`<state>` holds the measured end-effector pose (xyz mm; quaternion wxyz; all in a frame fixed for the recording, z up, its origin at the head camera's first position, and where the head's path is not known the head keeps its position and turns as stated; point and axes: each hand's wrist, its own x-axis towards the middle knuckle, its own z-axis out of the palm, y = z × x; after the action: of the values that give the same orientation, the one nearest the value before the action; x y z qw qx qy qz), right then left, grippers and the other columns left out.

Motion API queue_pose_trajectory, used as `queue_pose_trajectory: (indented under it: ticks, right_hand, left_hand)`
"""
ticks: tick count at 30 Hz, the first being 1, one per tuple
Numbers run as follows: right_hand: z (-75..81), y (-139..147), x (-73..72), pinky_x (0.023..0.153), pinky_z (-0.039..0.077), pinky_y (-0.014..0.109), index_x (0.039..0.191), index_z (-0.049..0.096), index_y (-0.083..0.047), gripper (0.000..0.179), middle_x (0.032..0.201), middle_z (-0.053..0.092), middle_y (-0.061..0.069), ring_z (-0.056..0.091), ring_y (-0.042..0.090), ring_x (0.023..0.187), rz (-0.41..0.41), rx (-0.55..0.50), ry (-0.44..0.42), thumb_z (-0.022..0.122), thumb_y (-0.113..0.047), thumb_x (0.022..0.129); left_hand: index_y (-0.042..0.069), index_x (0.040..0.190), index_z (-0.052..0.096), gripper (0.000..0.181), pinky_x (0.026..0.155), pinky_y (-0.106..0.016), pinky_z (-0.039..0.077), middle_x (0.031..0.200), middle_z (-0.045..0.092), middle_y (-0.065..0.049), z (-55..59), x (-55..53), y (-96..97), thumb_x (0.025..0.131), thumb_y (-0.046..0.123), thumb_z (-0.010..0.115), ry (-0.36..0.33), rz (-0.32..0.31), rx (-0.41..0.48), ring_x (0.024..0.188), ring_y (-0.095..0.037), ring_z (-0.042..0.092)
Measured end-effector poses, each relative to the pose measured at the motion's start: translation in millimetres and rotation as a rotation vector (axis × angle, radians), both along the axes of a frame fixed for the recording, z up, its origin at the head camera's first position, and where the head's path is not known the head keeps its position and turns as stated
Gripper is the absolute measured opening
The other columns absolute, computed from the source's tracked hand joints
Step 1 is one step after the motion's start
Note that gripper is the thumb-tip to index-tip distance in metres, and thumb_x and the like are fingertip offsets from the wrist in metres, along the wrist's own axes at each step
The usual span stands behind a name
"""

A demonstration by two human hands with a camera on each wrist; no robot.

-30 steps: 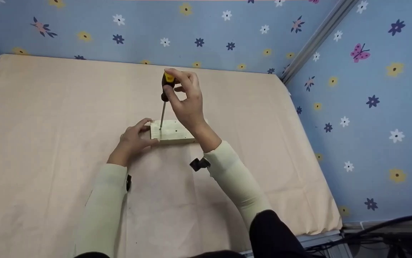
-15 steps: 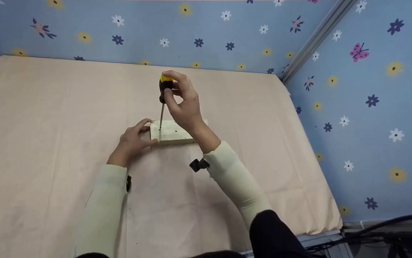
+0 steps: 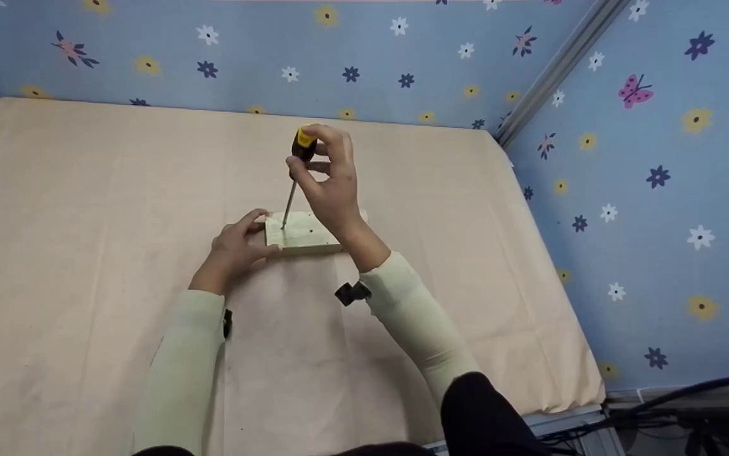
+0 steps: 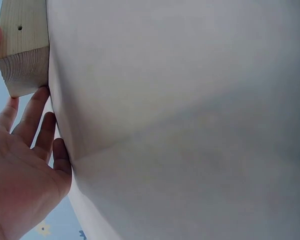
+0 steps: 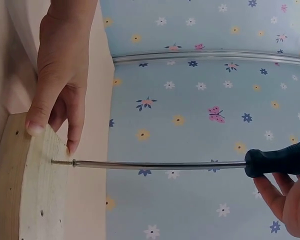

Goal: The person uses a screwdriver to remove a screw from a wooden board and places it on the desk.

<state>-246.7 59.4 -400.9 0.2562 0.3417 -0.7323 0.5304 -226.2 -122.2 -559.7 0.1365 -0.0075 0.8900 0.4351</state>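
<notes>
A pale wooden block (image 3: 323, 235) with small holes lies on the covered table. My left hand (image 3: 232, 249) grips its left end, thumb on the near side and fingers at the far side. My right hand (image 3: 334, 183) holds a screwdriver (image 3: 304, 144) by its black and yellow handle, fingertips around it. The shaft slants down to the block's left part. In the right wrist view the screwdriver's tip meets the head of a screw (image 5: 63, 162) that stands partly out of the wood. The left wrist view shows the block's end grain (image 4: 25, 70) against my fingers.
A beige cloth (image 3: 117, 177) covers the table. Blue flowered walls (image 3: 377, 57) rise behind it and to the right, joined by a metal rail (image 3: 560, 69). Dark cables (image 3: 687, 392) run past the table's front right corner.
The right hand's fingers have shifted around the handle, whose top tilted slightly left, then back to the right. The tip stays at the same spot on the block, and the left hand has kept its place.
</notes>
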Motion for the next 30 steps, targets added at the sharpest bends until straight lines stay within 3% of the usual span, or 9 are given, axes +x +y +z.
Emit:
queue_pose_trajectory:
  ticks: [3, 11, 17, 24, 30]
  right_hand:
    - [0.3, 0.8, -0.7, 0.075, 0.056, 0.022, 0.123, 0.049, -0.004, 0.032, 0.114, 0.046, 0.019, 0.062, 0.021, 0.093, -0.028, -0.009, 0.008, 0.061, -0.010, 0.094]
    - [-0.5, -0.2, -2.2, 0.076, 0.057, 0.028, 0.128, 0.047, -0.001, 0.033, 0.119, 0.052, 0.019, 0.065, 0.019, 0.095, -0.033, -0.019, -0.041, 0.053, -0.006, 0.096]
    - [0.4, -0.7, -1.8, 0.077, 0.057, 0.027, 0.128, 0.049, -0.002, 0.036, 0.118, 0.049, 0.019, 0.066, 0.018, 0.093, -0.054, -0.048, -0.061, 0.060, -0.010, 0.094]
    - [0.5, 0.3, -3.0, 0.077, 0.057, 0.026, 0.133, 0.048, -0.002, 0.038, 0.121, 0.053, 0.019, 0.069, 0.021, 0.093, -0.045, -0.054, -0.093, 0.054, -0.005, 0.096]
    - [-2.7, 0.3, -5.5, 0.077, 0.057, 0.026, 0.128, 0.054, -0.001, 0.038, 0.113, 0.054, 0.018, 0.068, 0.016, 0.087, -0.051, -0.086, -0.035, 0.064, -0.010, 0.092]
  left_hand:
    - [0.032, 0.143, 0.036, 0.073, 0.111, -0.062, 0.016, 0.145, 0.051, -0.006, -0.3, -0.1, -0.4, 0.082, 0.041, 0.075, 0.004, -0.003, -0.005, 0.140, -0.036, 0.031]
    - [0.030, 0.144, 0.035, 0.074, 0.112, -0.062, 0.015, 0.145, 0.051, -0.006, -0.9, 0.1, -1.1, 0.082, 0.038, 0.075, 0.004, -0.005, 0.002, 0.140, -0.036, 0.032]
    - [0.031, 0.143, 0.036, 0.074, 0.111, -0.062, 0.016, 0.145, 0.051, -0.006, -0.8, -0.1, -1.2, 0.081, 0.040, 0.075, 0.008, -0.014, -0.003, 0.140, -0.036, 0.032]
    - [0.032, 0.142, 0.037, 0.073, 0.110, -0.063, 0.016, 0.144, 0.052, -0.007, -2.2, 0.7, -2.0, 0.081, 0.041, 0.076, 0.026, -0.007, 0.012, 0.139, -0.036, 0.034]
    - [0.033, 0.141, 0.038, 0.073, 0.110, -0.063, 0.017, 0.144, 0.052, -0.007, -2.8, 0.0, -1.5, 0.080, 0.042, 0.076, 0.019, -0.005, 0.008, 0.139, -0.036, 0.033]
